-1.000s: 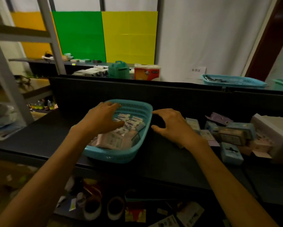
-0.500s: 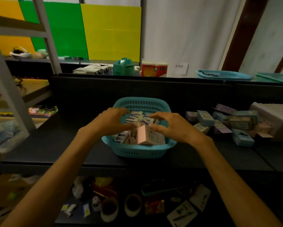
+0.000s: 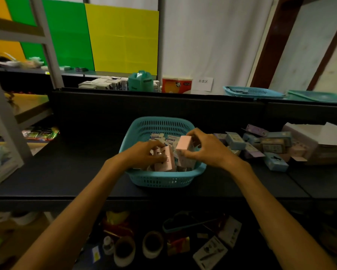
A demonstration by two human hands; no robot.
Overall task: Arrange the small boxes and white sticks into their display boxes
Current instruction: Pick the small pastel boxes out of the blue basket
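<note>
A teal plastic basket (image 3: 144, 125) stands on the dark counter, filled with small white-and-blue boxes (image 3: 159, 137) and pink boxes. My right hand (image 3: 206, 148) grips a pink box (image 3: 184, 145) and holds it tilted above the basket's contents. My left hand (image 3: 142, 153) is curled round another pink box (image 3: 166, 159) at the basket's near side. Both hands are inside the basket rim.
A heap of small blue and purple boxes (image 3: 261, 145) lies on the counter right of the basket, beside an open white carton (image 3: 317, 139). A second teal basket (image 3: 253, 92) sits on the back shelf. Tape rolls (image 3: 153, 243) and clutter fill the lower shelf.
The view has shifted left, so the basket is now centred. Both hands moved into the basket; the right hand lifted a pink box and the left took hold of another.
</note>
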